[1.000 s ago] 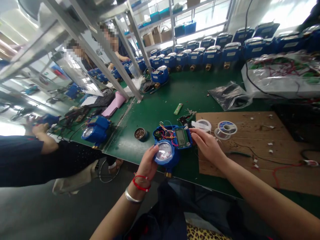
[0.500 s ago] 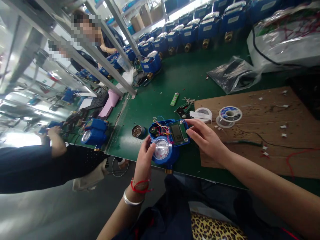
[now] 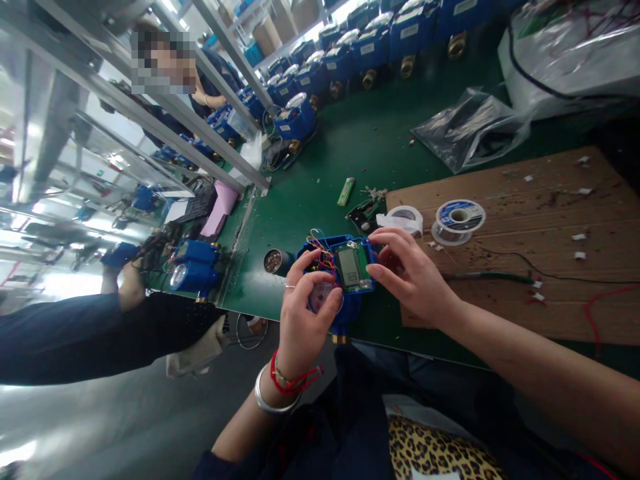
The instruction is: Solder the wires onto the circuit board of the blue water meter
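Observation:
A blue water meter (image 3: 350, 308) with its top housing uncovered rests at the table's front edge. Its circuit board carries a small LCD (image 3: 350, 265), and a bundle of coloured wires (image 3: 326, 253) comes out beside it. My left hand (image 3: 307, 310) reaches over the round dial, partly hiding it, with thumb and fingers bent in at the wires. The exact pinch is partly hidden. At the right side of the housing, my right hand (image 3: 413, 277) grips the edge by the board between thumb and fingers.
A small tin (image 3: 274, 261) stands left of the meter. Behind are a green battery (image 3: 346, 191), a tape roll (image 3: 400, 219) and a solder spool (image 3: 459, 221) by a cardboard sheet (image 3: 540, 213). More blue meters (image 3: 367, 50) line the back; a co-worker's arm (image 3: 133, 283) is at left.
My left hand has moved from the meter's left side up over the dial to the wires. My right hand keeps its place on the housing. The LCD now shows digits more clearly.

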A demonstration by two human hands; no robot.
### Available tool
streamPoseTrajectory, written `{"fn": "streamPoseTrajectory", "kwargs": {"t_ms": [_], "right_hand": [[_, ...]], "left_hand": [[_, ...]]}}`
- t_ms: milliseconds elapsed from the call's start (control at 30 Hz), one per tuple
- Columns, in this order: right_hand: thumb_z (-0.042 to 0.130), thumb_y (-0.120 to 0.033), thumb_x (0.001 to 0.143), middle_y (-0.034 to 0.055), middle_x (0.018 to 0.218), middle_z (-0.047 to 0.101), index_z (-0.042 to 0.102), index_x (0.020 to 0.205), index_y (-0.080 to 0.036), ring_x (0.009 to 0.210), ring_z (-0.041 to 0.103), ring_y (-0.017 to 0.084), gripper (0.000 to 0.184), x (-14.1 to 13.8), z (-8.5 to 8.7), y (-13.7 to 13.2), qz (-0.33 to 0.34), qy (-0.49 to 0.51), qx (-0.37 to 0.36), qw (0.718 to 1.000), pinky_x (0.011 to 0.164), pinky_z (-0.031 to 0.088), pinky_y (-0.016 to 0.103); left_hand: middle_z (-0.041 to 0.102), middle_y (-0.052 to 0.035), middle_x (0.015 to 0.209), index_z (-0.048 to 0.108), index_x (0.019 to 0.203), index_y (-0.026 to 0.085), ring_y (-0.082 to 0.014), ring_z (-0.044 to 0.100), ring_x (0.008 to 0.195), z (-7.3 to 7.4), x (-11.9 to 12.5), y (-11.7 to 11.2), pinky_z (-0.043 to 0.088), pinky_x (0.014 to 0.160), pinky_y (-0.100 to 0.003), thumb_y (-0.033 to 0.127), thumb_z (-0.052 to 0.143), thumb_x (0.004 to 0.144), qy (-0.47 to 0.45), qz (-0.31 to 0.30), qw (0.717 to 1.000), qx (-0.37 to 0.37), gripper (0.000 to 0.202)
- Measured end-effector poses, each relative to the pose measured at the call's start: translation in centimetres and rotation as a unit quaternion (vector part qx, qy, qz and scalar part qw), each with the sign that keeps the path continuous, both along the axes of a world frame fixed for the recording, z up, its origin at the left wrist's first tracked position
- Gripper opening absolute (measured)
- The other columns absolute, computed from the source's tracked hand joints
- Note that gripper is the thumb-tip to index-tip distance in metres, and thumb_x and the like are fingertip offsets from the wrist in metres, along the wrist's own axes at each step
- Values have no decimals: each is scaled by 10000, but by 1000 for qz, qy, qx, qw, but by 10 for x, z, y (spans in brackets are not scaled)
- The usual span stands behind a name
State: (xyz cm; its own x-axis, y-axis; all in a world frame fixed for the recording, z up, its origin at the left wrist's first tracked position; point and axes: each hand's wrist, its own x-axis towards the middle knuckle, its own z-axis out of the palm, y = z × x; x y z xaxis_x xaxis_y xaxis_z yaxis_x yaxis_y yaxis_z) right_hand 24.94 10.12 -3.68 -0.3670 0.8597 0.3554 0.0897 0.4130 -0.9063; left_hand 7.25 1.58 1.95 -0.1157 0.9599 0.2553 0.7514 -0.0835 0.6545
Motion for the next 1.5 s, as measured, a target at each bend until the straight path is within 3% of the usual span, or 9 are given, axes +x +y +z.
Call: {"fn": "streamPoseTrajectory", "kwargs": {"t_ms": [233,933,1500], "right_hand": [[525,-526,899,78,1205,507,529,1117,-217,754,539,135,378,-1,0,0,-3,-6,-13,1000,696,490,312],[470,-467,935,56,1063,562,556,1061,-201,802,554,156,306,-4,-2,5,8,-22,-57,998,761,465,309],[442,-460,954,86,1260,530,578,1179,-206,1156,527,224,365,-4,-9,5,2,-35,-25,999,979,444,364]], "left_hand": [[538,-63,1341,643,875,205,-249,465,1277,0,-1,2,341,1094,-459,267,596,875,-62,-1,998,-19,78],[579,-62,1278,658,834,201,-241,508,1223,2,-1,5,370,1067,-423,272,574,892,-50,-10,998,-31,125],[546,-62,1318,662,920,209,-232,484,1254,0,-5,2,366,1085,-438,231,572,893,-91,-2,996,-14,96]]}}
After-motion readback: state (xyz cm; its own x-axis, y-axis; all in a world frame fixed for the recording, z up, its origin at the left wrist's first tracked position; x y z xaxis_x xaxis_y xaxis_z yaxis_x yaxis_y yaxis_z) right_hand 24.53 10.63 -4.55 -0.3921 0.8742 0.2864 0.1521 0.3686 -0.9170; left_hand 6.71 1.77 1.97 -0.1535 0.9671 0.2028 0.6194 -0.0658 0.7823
